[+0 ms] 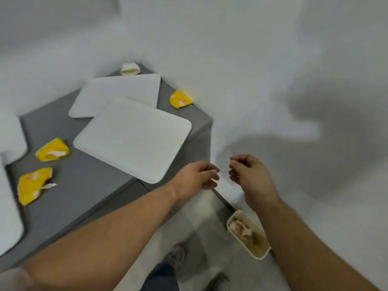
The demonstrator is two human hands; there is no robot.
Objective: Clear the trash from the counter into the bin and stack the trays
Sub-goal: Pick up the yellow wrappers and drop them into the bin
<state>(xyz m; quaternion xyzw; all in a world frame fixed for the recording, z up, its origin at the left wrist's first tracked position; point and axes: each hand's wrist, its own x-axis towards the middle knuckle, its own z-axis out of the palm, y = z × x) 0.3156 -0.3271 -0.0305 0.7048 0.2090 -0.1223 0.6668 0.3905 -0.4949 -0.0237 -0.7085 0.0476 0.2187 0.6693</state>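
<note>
Hanging past the counter's corner, the left hand (196, 176) and right hand (247, 175) have loosely curled, empty fingers above the bin (248, 234). Some trash is already in it. Left of the fingers, yellow wrappers (52, 152) and unstacked white trays (134, 137) remain.

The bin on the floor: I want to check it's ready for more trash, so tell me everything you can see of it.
The bin is a small, cream-coloured, rounded-rectangular container, open-topped with no lid in view. It stands upright on the pale floor beside the grey counter's corner, below the right hand. Inside lie some white and reddish scraps, at the end nearer the counter; the rest looks unfilled. Nothing touches it from above; the right forearm overlaps its edge in view.
</note>
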